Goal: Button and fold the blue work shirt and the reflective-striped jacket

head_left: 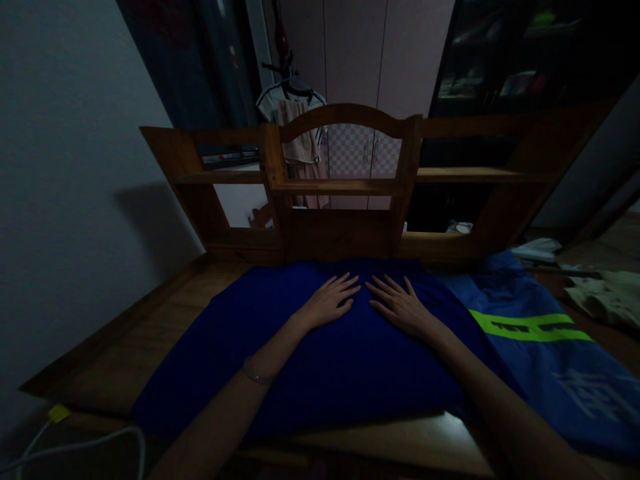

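A dark blue cloth (320, 373) lies spread over the wooden surface, fairly smooth; whether it is a garment I cannot tell. My left hand (330, 301) rests palm down on its upper middle, fingers spread. Close by on the right, my right hand (397, 305) lies flat on the same cloth, fingers also apart. The fingertips of the two hands point toward each other with a small gap between them. Neither hand grips anything. To the right, partly under or against the cloth's edge, is a blue fabric piece (500, 287) with a bright yellow-green stripe and pale lettering.
Behind the cloth stands a wooden shelf unit (340, 187). A white wall (75, 167) rises at left. A white cable (100, 439) with a yellow tag lies at lower left. Clothes on hangers (295, 110) and a pale cupboard (355, 67) are farther back.
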Tool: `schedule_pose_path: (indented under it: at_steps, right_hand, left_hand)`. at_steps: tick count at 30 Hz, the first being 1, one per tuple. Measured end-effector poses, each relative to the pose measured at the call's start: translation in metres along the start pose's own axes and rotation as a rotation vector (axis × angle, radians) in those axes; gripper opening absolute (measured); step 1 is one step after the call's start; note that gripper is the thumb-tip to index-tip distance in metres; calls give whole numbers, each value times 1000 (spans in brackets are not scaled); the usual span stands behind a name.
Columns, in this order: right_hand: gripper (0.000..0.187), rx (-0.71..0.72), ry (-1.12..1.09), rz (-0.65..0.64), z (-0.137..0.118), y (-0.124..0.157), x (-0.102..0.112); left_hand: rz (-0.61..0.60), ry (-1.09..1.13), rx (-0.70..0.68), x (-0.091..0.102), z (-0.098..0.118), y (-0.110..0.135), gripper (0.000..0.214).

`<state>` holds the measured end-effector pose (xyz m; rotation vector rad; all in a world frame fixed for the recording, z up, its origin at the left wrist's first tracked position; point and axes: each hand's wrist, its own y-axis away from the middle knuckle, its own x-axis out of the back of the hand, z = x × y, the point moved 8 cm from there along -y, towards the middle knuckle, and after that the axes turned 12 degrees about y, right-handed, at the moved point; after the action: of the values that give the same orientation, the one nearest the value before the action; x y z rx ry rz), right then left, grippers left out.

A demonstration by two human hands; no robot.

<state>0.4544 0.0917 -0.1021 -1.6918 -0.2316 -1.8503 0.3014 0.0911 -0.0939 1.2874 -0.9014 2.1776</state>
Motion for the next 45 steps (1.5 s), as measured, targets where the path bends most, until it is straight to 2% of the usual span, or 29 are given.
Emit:
schedule_pose_path:
  at_steps: [4,8,12,16,25,45]
  right_hand:
    - [57,-3,-1,-22,1,1,-1]
    - [58,3,-13,-15,-1,1,3]
    - [64,-36,-46,73,0,2,15]
    - [59,3,-37,-2,-2,2,8]
    - [59,15,-34,-33,-1,1,3]
    - [57,11,-64,-50,2,0,-2]
  left_hand:
    - [-22,24,113,-14,-16,-1,52]
    - [-17,38,134,-15,-20,-1,53]
    - [23,80,113,-6,-16,0,53]
    - [82,100,96,2,-15,0,52]
    - [53,67,108,-6,-26,0,48]
    - [59,71,101,-7,-28,0,47]
